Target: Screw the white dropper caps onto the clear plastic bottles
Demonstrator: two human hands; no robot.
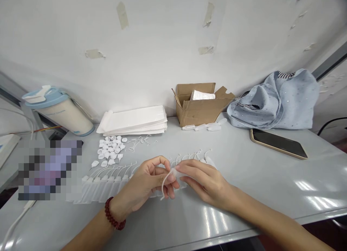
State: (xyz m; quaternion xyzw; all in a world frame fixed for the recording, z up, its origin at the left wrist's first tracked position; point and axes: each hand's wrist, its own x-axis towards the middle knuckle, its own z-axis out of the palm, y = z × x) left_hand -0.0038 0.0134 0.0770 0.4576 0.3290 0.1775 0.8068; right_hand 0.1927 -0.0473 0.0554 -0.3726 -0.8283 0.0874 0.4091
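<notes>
Near the table's front middle, my left hand (154,178) pinches the cap end of a small translucent bottle with a thin curved white tube (163,187) hanging from it. My right hand (208,178) closes its thumb and fingers on the bottle's (179,174) other side; much of the bottle is hidden by the fingers. Behind and to the left lies a row of similar translucent bottles (93,191) with curved tubes, partly covered by my hands. White caps (110,148) sit in a pile beyond them, with several loose curved tubes (138,140) beside it.
At the back are a stack of white bags (132,120), an open cardboard box (199,111) and several small clear bottles (214,128). A blue cloth bag (284,102) and a phone (279,144) lie right; a tumbler (62,110) and a pixelated phone-like object (51,171) are left.
</notes>
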